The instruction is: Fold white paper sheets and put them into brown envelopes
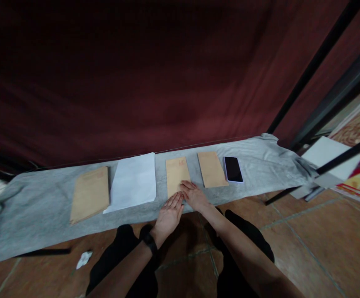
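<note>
A brown paper envelope [176,169] lies on the grey cloth [136,213] in front of me, with small red print near its top. On its lower end rest both my hands, touching at the fingertips. My left hand [171,210] lies flat at the bottom edge, fingers stretched together. My right hand [194,195] is on the lower right part, its fingers extended over the paper. Whether anything small is under the fingertips is hidden. To the left is a stack of white paper [134,182]; to the right lies another brown envelope [211,169].
More brown envelopes [90,193] lie at the left of the cloth. A phone [233,169] is at the right. A dark red curtain [167,82] hangs behind. Boxes [329,155] stand far right; crumpled tissue [84,259] lies on the tiled floor.
</note>
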The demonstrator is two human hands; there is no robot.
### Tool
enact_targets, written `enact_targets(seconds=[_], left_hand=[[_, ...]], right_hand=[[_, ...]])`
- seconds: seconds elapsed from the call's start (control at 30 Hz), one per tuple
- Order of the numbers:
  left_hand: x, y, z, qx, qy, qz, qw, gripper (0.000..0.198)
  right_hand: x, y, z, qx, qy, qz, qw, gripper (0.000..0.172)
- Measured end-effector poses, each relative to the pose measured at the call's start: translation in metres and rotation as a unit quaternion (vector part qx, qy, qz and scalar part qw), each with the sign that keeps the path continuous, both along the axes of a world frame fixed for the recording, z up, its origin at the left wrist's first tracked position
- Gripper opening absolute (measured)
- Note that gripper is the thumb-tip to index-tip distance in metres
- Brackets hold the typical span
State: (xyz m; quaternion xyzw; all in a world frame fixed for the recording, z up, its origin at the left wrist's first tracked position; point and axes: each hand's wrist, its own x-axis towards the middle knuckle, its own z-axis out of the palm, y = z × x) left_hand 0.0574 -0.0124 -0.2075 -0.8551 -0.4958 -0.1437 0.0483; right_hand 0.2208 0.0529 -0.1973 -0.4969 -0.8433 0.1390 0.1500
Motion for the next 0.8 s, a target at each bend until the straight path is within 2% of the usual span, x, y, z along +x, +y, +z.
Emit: enact_targets(seconds=[0.13, 0.27, 0.4, 0.53, 0.63, 0.8], left_hand=[[-0.004, 0.005, 0.007, 0.001, 0.027, -0.009, 1.0, 0.038], [-0.003, 0.012, 0.015, -0.012, 0.078, -0.022, 0.997, 0.038], [-0.001, 0.017, 0.02, -0.012, 0.108, -0.023, 0.994, 0.032], [0.0, 0.021, 0.018, -0.014, 0.091, -0.017, 0.996, 0.029], [0.002, 0.023, 0.015, -0.016, 0.074, -0.015, 0.997, 0.031], [0.006, 0.019, 0.015, -0.016, 0.092, -0.01, 0.996, 0.036]], right_hand=[[0.014, 0.002, -0.016, 0.019, -0.006, 0.046, 0.999, 0.046], [0.028, 0.001, -0.022, 0.013, -0.013, 0.07, 0.997, 0.054], [0.035, -0.002, -0.018, 0.0, 0.0, 0.088, 0.996, 0.06], [0.036, 0.002, -0.01, -0.033, 0.05, 0.082, 0.995, 0.052], [0.034, 0.005, -0.003, -0.058, 0.083, 0.093, 0.991, 0.051], [0.026, 0.001, 0.004, -0.108, 0.082, 0.106, 0.985, 0.053]])
